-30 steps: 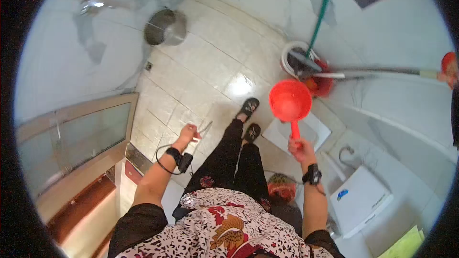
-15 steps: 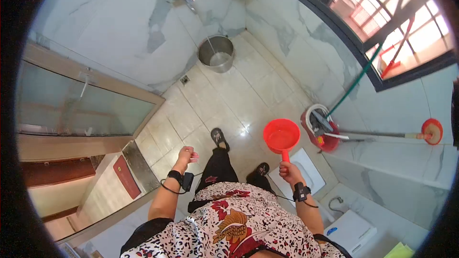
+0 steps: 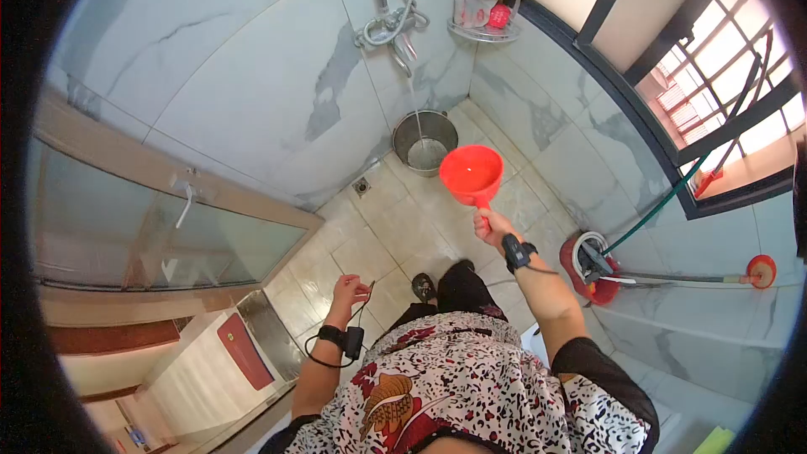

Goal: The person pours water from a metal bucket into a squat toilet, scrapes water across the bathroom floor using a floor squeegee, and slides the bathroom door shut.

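A red plastic water dipper (image 3: 472, 173) is held out in front of me by its handle, in the grip of my right hand (image 3: 493, 228). Its bowl faces up and, in this view, overlaps the near rim of a metal bucket (image 3: 403, 148) on the floor. Water runs from the wall tap (image 3: 402, 57) into that bucket. My left hand (image 3: 350, 292) hangs low over the tiles with loosely curled fingers, and I see nothing in it. A black cable from the wrist device loops beside its fingertips.
Right of me, a red bucket (image 3: 602, 289) holds cleaning tools, and a plunger (image 3: 761, 271) leans there. A glass-panelled door (image 3: 168, 223) stands at left. The corner shelf (image 3: 486, 32) carries bottles. A floor drain (image 3: 361, 187) lies left of the metal bucket.
My right hand has carried the dipper forward and left, toward the metal bucket. My view has shifted, showing more of the tap and shelf. The left hand stays low with curled fingers.
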{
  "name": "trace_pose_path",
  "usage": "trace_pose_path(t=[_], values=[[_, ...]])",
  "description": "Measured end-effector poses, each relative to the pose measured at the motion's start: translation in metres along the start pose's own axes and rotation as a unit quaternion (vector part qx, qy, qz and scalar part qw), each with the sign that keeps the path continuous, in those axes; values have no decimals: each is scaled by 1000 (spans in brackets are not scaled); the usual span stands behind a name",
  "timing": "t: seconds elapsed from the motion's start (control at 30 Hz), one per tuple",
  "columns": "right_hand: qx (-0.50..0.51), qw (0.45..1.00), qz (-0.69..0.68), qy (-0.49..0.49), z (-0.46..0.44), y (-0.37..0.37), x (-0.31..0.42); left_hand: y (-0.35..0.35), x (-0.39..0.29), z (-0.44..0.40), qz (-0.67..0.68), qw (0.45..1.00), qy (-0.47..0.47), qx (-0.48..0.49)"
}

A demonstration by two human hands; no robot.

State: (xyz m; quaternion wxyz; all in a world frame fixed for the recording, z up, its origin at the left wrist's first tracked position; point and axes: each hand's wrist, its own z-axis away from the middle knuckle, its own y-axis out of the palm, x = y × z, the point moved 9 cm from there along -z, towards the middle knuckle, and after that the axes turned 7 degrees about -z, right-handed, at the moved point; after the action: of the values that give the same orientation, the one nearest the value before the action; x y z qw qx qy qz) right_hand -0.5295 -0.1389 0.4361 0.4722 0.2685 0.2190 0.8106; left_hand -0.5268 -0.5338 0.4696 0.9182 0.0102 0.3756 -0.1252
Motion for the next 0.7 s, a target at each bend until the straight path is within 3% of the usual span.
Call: trace_pose_path(t=[0.33, 0.43, 0.57, 0.6, 0.7], values=[[5, 997, 37, 73, -145, 122, 50, -21, -76, -47, 24, 999, -3, -27], [-2, 989, 132, 71, -193, 131, 70, -28, -103, -67, 36, 999, -5, -33], [-1, 995, 13, 97, -239, 151, 84, -18, -145, -103, 23, 999, -15, -16], [9, 996, 83, 38, -254, 152, 96, -11, -156, -113, 20, 1000, -15, -12], [58, 994, 60, 73, -287, 165, 104, 2, -180, -139, 21, 1000, -19, 6]])
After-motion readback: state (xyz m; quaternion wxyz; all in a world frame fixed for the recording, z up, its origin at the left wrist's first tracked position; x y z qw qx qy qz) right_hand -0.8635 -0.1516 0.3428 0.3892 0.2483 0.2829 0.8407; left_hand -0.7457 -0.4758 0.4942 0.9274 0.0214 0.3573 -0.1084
